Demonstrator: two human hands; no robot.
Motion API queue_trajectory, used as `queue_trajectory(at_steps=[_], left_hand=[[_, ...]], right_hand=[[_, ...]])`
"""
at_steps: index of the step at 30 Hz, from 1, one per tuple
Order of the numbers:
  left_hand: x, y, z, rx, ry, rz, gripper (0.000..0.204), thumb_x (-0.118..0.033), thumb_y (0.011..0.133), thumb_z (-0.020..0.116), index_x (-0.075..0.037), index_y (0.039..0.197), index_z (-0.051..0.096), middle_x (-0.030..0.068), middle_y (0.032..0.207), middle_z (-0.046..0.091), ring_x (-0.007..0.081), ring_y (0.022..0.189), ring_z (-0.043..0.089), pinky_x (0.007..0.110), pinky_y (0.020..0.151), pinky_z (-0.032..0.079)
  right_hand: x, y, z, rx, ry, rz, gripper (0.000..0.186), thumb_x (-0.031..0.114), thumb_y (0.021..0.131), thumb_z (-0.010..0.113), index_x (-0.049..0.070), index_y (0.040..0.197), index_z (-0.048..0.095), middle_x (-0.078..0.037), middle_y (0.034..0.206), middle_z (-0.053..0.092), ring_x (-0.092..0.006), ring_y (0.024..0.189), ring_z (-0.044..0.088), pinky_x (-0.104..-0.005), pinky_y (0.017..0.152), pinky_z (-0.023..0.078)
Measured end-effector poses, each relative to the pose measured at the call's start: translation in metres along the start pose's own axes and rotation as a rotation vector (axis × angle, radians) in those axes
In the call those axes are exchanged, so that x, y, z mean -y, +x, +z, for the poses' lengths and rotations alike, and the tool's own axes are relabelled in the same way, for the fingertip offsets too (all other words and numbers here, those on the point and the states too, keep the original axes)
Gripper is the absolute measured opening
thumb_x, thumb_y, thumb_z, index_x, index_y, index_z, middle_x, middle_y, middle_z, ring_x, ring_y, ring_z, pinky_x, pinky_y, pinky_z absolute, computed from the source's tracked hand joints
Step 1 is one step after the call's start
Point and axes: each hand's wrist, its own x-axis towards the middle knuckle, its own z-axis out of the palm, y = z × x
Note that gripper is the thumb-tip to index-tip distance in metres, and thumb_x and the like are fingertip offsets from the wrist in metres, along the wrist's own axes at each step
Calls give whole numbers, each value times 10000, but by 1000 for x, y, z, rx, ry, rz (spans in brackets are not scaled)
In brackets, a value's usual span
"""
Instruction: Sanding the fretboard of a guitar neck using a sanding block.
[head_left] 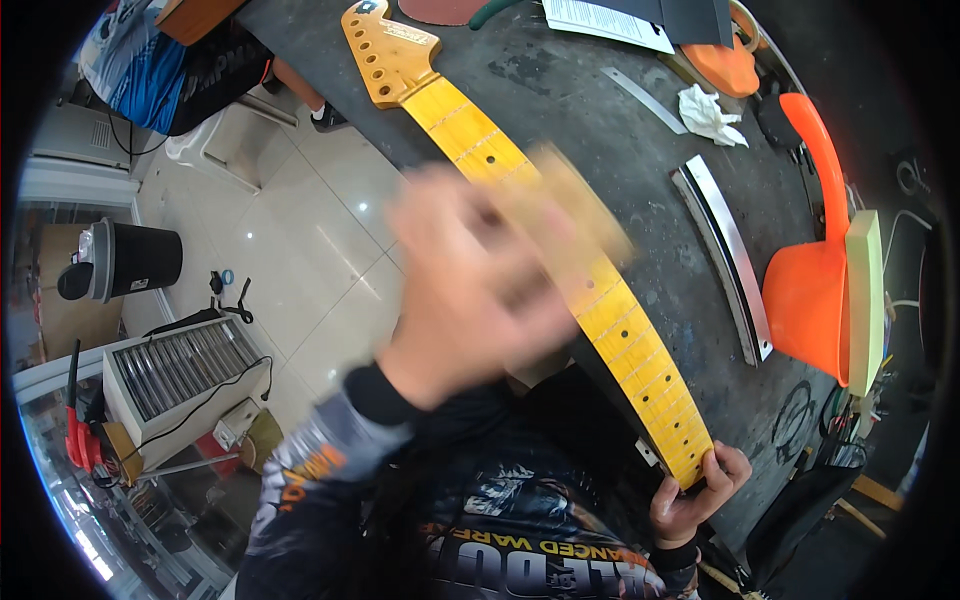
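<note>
A yellow maple guitar neck point(640, 352) with dark dot inlays lies slanting across the view, its headstock point(392, 55) with several round tuner holes at the far left end. My left hand point(465, 275), smeared by motion, is over the middle of the fretboard. It grips a tan rectangular piece point(592, 205), also blurred, which lies across the neck; its exact kind cannot be made out. At the near right, my right hand point(702, 495) pinches the heel end of the neck between thumb and fingers.
On the dark workbench point(520, 65) are a long metal-faced bar point(722, 255), a steel ruler point(645, 100), crumpled white tissue point(710, 115) and an orange scoop-like container point(808, 300) beside a pale green block point(864, 300). Another person point(190, 70) sits at the far left, near a black bin point(140, 260).
</note>
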Motion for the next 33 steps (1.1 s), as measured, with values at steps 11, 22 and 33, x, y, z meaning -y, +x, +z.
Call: queue_trajectory(at_steps=[11, 22, 33], left_hand=[[-28, -22, 0, 100, -229, -25, 641, -399, 806, 1037, -279, 1407, 852, 130, 1354, 719, 323, 1185, 621, 473, 958, 507], [-26, -21, -14, 160, -92, 16, 725, -523, 800, 1050, -291, 1459, 858, 113, 1336, 709, 335, 1203, 615, 518, 983, 458], [-11, -12, -23, 207, 15, -2, 668, -539, 828, 991, -360, 1462, 880, 82, 1318, 725, 311, 1164, 589, 507, 1024, 427]], right_hand=[[-5, -2, 2, 17, 28, -20, 603, 504, 1096, 752, 95, 1511, 597, -208, 1410, 571, -375, 1328, 573, -557, 1168, 460], [-8, -7, -2, 28, -4, -18, 624, 534, 1098, 741, 100, 1518, 581, -213, 1411, 567, -392, 1352, 571, -579, 1207, 453], [-3, -1, 2, -7, -6, -1, 543, 521, 1088, 735, 167, 1477, 600, -171, 1378, 569, -356, 1276, 573, -569, 1142, 473]])
